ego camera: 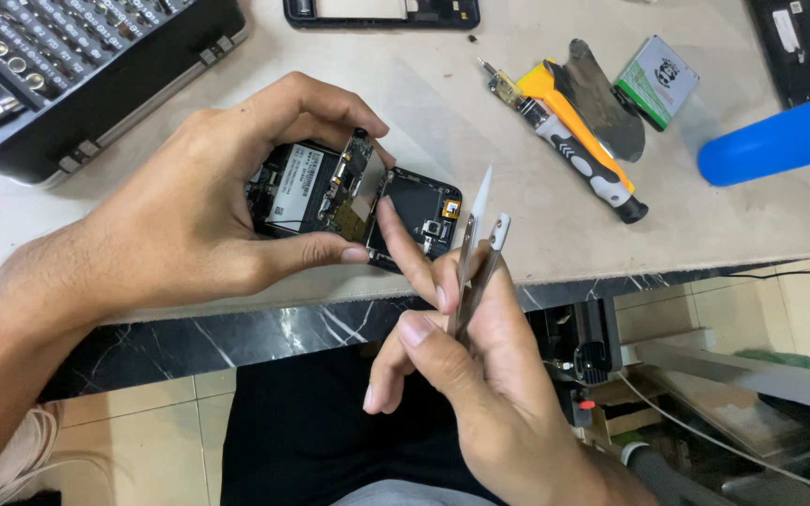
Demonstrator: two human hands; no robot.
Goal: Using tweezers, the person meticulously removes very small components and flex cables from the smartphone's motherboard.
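nearest to us is our right hand (466,375), low in the view and off the table edge, its grip closed on a pair of metal tweezers (476,255) pinched between thumb and middle finger, tips pointing up and away from us, while the index finger (405,245) stretches forward to touch the opened phone (358,201). the phone lies up and to the left of that grip, near the front edge of the pale table (480,112), its long axis running roughly left to right with the right end slightly nearer us. our left hand (189,215) is the nearer hand to it and already has it: its grip is closed around the phone's left half, thumb on the near edge, fingers curled over the far edge. a small circuit board (353,173) stands lifted near the middle of the phone. the left palm hides the phone's left end, and we cannot make out whether the board is free or attached. farther off lie a screwdriver (569,155), a green battery pack (656,80), and a bit case (86,66), cut off at the top left.
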